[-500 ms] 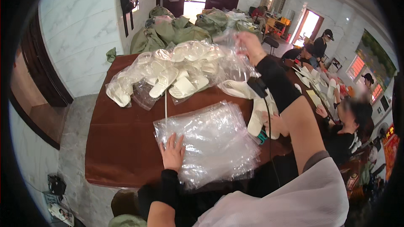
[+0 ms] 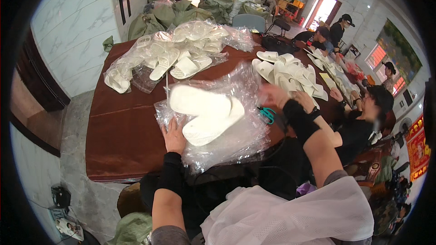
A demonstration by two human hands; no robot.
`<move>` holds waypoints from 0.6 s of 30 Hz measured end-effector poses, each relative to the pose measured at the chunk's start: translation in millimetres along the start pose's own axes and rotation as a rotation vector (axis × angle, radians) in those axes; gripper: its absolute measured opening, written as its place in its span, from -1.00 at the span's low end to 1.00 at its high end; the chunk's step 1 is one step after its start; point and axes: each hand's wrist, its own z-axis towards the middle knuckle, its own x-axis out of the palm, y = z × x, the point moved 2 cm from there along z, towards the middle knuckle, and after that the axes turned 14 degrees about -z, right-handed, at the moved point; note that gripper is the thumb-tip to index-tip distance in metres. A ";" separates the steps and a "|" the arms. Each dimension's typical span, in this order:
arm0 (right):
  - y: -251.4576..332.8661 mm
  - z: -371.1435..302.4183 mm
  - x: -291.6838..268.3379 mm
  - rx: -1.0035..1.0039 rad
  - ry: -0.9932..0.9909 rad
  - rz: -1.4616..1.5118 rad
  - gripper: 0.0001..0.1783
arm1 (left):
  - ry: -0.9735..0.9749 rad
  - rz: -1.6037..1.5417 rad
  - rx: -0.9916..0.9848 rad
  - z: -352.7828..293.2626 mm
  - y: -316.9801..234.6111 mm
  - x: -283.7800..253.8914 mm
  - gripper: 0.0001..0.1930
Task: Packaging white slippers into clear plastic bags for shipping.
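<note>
A pair of white slippers (image 2: 200, 124) lies slantwise on a stack of clear plastic bags (image 2: 227, 152) at the near edge of the table. My left hand (image 2: 174, 137) rests on the stack's left edge, fingers stretched out beside the slippers' toes or heels; I cannot tell which. My right hand (image 2: 274, 96) is to the right of the slippers, next to a raised sheet of clear plastic (image 2: 247, 79). Motion smears its fingers, so whether they grip the plastic does not show. Teal-handled scissors (image 2: 267, 115) lie just below it.
Bagged slippers (image 2: 159, 63) are heaped at the far left of the brown-covered table (image 2: 122, 127). Loose white slippers (image 2: 286, 75) are piled at the right. A co-worker's hand (image 2: 305, 101) is close to my right wrist. Green sacks (image 2: 181, 13) stand behind the table.
My right hand has come down from the far bagged heap to beside the bag stack. A pair of slippers now lies on the stack. My left hand stays on its left edge.
</note>
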 end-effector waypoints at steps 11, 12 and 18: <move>-27.9 -11.4 52.3 -0.481 -0.404 -0.630 -0.64 | 0.024 -0.003 -0.034 1.6 -7.6 -7.6 -0.42; -20.7 -12.2 71.7 -0.463 -0.369 -0.726 -0.64 | 0.028 0.004 -0.042 1.1 -6.3 -9.4 -0.42; -12.5 -21.0 107.7 -0.637 -0.203 -0.914 -0.74 | 0.044 0.008 -0.042 10.3 -10.1 -3.6 -0.40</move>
